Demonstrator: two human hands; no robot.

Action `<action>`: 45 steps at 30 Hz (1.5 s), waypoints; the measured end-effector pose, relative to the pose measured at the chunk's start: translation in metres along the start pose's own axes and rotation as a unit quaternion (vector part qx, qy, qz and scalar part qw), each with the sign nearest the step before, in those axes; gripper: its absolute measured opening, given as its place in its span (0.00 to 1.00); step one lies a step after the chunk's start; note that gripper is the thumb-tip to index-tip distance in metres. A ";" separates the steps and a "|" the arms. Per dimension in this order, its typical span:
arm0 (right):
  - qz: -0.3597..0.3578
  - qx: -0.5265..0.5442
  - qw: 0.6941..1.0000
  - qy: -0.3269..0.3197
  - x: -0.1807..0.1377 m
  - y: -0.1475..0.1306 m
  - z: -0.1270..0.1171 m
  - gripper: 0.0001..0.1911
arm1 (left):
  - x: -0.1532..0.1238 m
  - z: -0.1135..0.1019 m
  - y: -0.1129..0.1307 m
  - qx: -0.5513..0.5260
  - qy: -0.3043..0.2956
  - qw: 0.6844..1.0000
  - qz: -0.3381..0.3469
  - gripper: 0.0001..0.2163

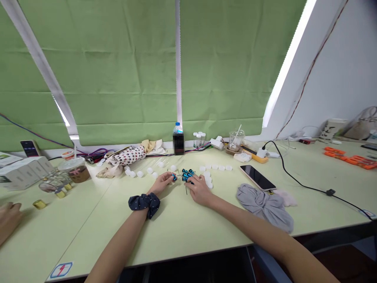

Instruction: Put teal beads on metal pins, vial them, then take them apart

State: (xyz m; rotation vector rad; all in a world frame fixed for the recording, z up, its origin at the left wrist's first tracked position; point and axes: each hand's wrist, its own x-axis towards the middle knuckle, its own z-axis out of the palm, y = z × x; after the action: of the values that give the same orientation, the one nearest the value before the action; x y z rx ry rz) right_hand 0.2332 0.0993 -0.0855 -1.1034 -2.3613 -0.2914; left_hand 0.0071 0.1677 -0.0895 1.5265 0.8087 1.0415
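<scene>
My left hand (162,184), with a dark dotted scrunchie (144,204) on its wrist, pinches a small shiny blue metallic piece (174,178) between thumb and fingertips. Just right of it lies a tight cluster of similar blue metallic pieces (186,173) with thin pins or stems. The curled fingers of my right hand (200,190) are closed at the near right edge of this cluster, on one of the blue pieces; the fingertips partly cover it. White round caps (207,174) lie close behind and beside my right hand. More white caps (150,170) are scattered beyond my left hand.
Behind stand a blue-capped bottle (178,144), clear vials with white caps (198,139) and a plastic cup (236,140). A phone (257,177) and grey cloth (265,206) lie right, a black cable (303,181) beyond. Another person's hand (9,219) rests far left near gold caps (39,204).
</scene>
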 end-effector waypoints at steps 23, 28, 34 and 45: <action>-0.152 0.083 0.973 -0.151 -0.025 -0.106 -0.035 0.31 | -0.004 -0.002 0.006 -0.086 -0.021 0.995 -0.048 0.25; -0.160 0.080 0.973 -0.144 -0.038 -0.121 -0.035 0.33 | -0.002 -0.003 0.004 -0.071 -0.018 0.996 -0.045 0.23; -0.190 0.090 0.973 -0.100 -0.054 -0.131 -0.031 0.30 | -0.002 -0.001 0.004 -0.045 0.004 0.999 -0.024 0.19; -0.259 0.023 0.964 0.052 -0.077 -0.135 -0.023 0.17 | -0.004 0.001 0.007 -0.036 0.024 0.999 -0.031 0.18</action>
State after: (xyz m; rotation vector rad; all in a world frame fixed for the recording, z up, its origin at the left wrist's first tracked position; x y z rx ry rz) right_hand 0.1799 -0.0474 -0.1039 -0.4182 -2.5098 -0.4608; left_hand 0.0063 0.1626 -0.0833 1.4118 0.8371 1.0531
